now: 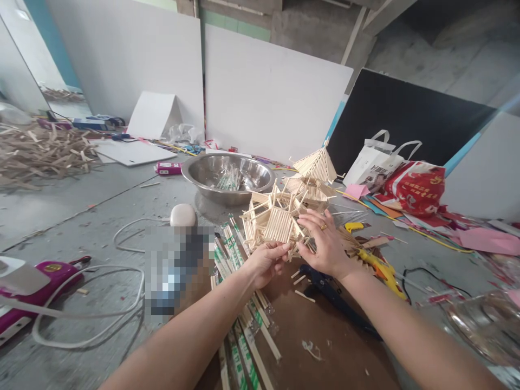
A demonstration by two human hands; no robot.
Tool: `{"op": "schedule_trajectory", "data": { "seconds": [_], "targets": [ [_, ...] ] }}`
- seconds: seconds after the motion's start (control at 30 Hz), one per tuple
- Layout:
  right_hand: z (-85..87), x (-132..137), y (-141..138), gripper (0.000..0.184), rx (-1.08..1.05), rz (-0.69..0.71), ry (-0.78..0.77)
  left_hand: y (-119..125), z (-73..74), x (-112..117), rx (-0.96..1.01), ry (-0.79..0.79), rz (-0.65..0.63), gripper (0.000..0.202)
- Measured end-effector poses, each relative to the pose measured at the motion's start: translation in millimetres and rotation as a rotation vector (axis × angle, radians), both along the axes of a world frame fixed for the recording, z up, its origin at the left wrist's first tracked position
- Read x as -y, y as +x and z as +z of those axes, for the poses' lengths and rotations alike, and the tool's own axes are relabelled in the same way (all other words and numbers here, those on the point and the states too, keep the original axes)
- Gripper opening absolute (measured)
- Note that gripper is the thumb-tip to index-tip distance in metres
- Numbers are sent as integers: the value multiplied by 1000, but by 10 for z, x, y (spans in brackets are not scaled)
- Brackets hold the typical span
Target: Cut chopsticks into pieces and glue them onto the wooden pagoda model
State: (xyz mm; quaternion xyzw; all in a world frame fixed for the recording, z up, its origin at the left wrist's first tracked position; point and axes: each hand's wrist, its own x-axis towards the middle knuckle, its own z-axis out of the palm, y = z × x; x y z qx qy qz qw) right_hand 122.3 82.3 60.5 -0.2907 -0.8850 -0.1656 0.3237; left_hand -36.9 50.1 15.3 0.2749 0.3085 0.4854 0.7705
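A pavilion model (278,225) built of pale wooden sticks stands in front of me, with slatted panels. My left hand (270,261) pinches its lower front edge between thumb and fingers. On the model's right side, my right hand (324,238) curls its fingers and thumb around the edge; a ring shows on one finger. Behind it, a pointed stick roof (317,164) rises above a second tier. Below my hands, a dark blue hand cutter (339,300) lies on a brown board (300,341) near short cut sticks. Wrapped chopsticks (244,336) with green print lie along the left.
A steel basin (199,181) holding clear wrappers stands behind left. To the right are a yellow glue gun (379,269), a yellow utility knife (354,227) and a red bag (416,187). A white cable (91,341) loops beside a purple power strip (52,287) at left.
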Motion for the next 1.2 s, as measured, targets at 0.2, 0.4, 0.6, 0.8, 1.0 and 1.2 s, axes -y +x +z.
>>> {"op": "schedule_trajectory", "data": {
  "seconds": [0.2, 0.4, 0.6, 0.8, 1.0, 1.2],
  "targets": [
    [-29, -15, -46, 42, 19, -30, -54, 1, 20, -7, 10, -47, 9, 23],
    [-9, -8, -69, 42, 40, -43, -57, 1, 19, -26, 25, -80, 3, 20],
    [12, -8, -76, 38, 105, -42, -19, 4, 41, -9, 26, -94, 20, 20],
    [15, -17, -69, 36, 134, -47, 4, 0, 37, -2, 21, -71, 13, 20],
    [7, -18, -68, 37, 140, -46, 6, -1, 43, 2, 20, -60, 14, 18],
    [11, -31, -64, 37, 150, -50, -4, -10, 18, 9, 29, -44, 24, 15]
  ]
}}
